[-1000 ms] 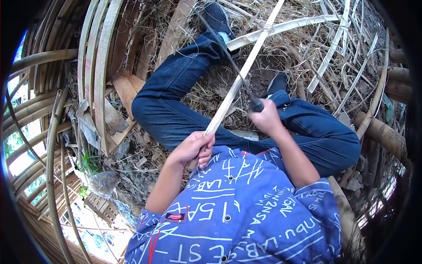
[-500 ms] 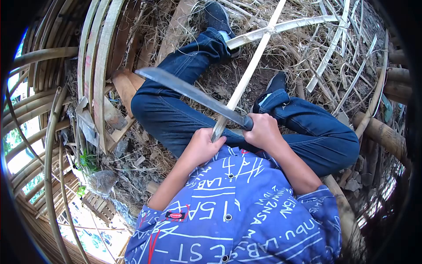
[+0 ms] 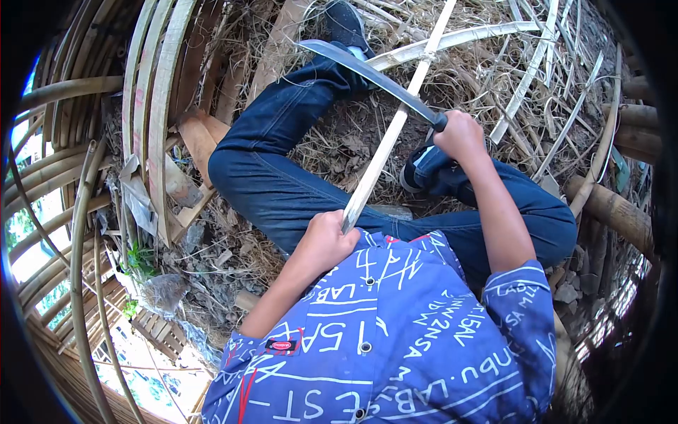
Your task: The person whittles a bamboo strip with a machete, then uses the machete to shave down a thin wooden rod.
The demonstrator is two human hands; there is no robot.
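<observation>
My right hand [image 3: 460, 134] is wrapped round the dark handle of a machete [image 3: 374, 76]. Its long blade points up and left and crosses a pale bamboo strip [image 3: 382, 152], right at the strip's surface. My left hand [image 3: 327, 242] grips the near end of that strip close to my shirt. From there the strip runs away from me, up and to the right. Farther out it passes over a curved bamboo slat [image 3: 466, 41] beside my shoe [image 3: 346, 27].
Several long bamboo slats [image 3: 164, 106] stand to the left, near a bamboo lattice [image 3: 53, 177]. Shavings and thin strips [image 3: 526, 88] litter the ground ahead. A thick bamboo pole [image 3: 616, 215] lies at the right. My bent legs [image 3: 282, 191] frame the work.
My right hand has moved the machete away from me along the strip, up and to the right. My left hand stays on the strip's near end.
</observation>
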